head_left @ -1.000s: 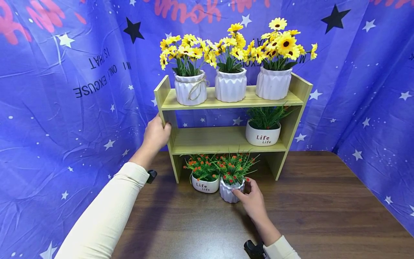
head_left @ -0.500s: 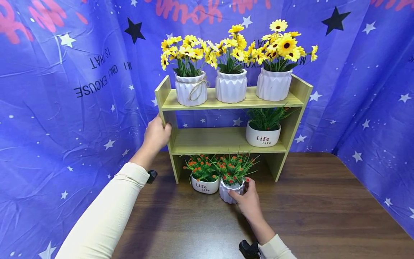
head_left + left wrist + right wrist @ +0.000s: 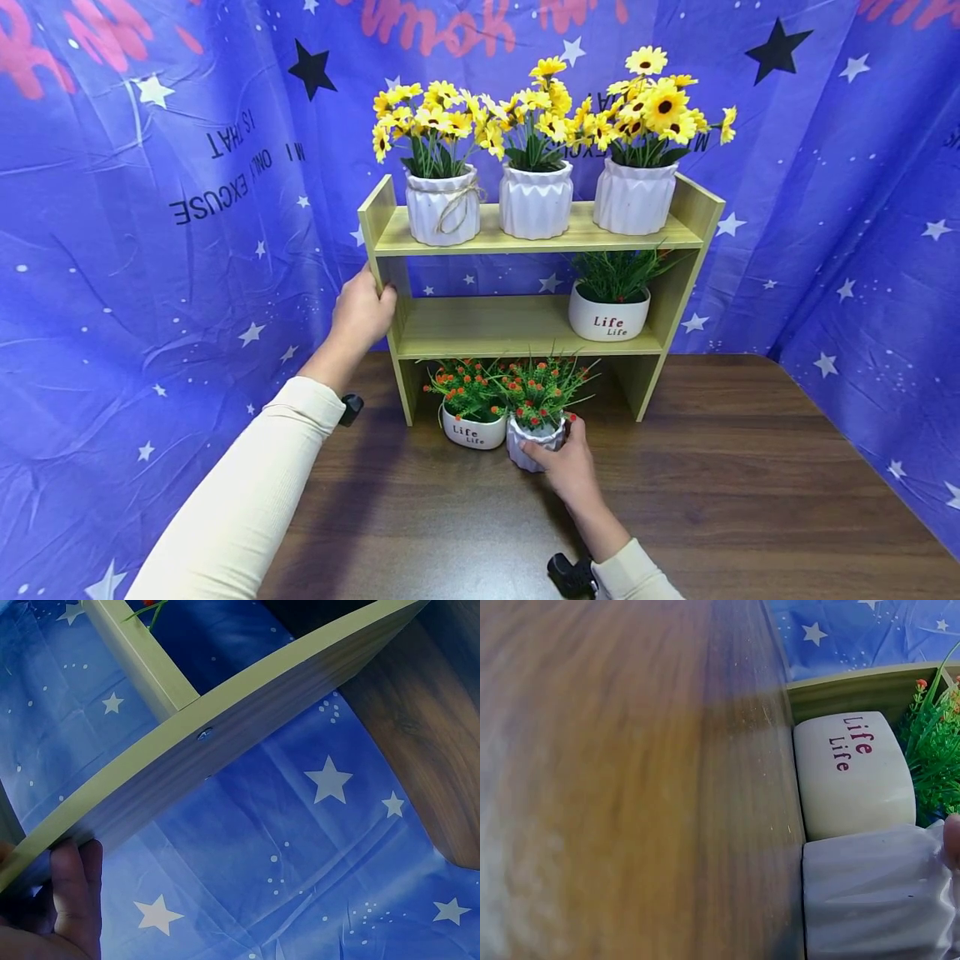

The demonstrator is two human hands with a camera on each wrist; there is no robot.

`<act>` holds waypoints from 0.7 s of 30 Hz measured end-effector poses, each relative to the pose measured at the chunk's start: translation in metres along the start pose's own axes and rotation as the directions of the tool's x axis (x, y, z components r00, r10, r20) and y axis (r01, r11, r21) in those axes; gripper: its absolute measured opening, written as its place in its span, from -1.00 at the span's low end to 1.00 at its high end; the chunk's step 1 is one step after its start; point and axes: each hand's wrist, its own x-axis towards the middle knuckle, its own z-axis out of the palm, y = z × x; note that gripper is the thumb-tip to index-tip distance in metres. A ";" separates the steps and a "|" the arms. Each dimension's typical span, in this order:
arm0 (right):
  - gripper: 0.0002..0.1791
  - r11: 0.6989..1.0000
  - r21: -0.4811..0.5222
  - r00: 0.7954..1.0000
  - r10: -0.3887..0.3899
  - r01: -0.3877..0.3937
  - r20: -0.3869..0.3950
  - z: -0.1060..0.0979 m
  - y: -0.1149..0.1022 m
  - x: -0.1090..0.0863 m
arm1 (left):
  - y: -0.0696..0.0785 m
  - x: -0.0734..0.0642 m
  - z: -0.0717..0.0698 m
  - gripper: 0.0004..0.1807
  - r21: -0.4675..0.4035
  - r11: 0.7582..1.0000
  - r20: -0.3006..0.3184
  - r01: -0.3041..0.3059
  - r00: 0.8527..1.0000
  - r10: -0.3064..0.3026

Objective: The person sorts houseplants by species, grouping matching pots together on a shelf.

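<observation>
My left hand (image 3: pixel 363 310) grips the left side panel of a small wooden shelf (image 3: pixel 491 321); in the left wrist view its fingers (image 3: pixel 75 889) lie against the panel's outer face. Low on the right, my right hand (image 3: pixel 572 467) holds a ribbed white flower pot (image 3: pixel 522 450) with red-flowered greenery (image 3: pixel 542 390). The thumb crosses the pot's front and the fingers reach around its right side. Just left of it, side by side, stands an oval white "Life" pot (image 3: pixel 474 432) with orange-red flowers. Only a fingertip (image 3: pixel 952 838) shows in the right wrist view.
Three yellow-flowered white pots line the top board, among them a twine-tied pot (image 3: pixel 442 208). Another "Life" pot (image 3: pixel 609 315) sits at the right end of the middle board. The brown table (image 3: pixel 735 467) ends at a blue starry curtain (image 3: pixel 150 333).
My right hand has shifted slightly left, its thumb lying farther across the ribbed pot's front. The pots look nearly unmoved, and my left hand keeps its grip on the shelf.
</observation>
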 end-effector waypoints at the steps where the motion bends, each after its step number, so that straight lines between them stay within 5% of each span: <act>1: -0.14 1.000 -0.001 1.000 0.007 -0.007 0.002 0.000 0.000 0.000 | 0.000 0.000 0.000 -0.78 -0.001 1.000 -0.001 0.001 1.000 -0.001; 14: -0.16 1.000 0.000 1.000 0.023 -0.023 0.011 0.001 -0.001 0.000 | 0.000 0.000 -0.001 -0.76 0.008 1.000 0.003 0.014 1.000 -0.014; 21: -0.21 0.995 0.090 0.999 0.037 -0.036 -0.003 -0.001 0.000 0.000 | -0.001 0.000 0.000 -0.80 0.007 1.000 -0.001 0.011 1.000 -0.011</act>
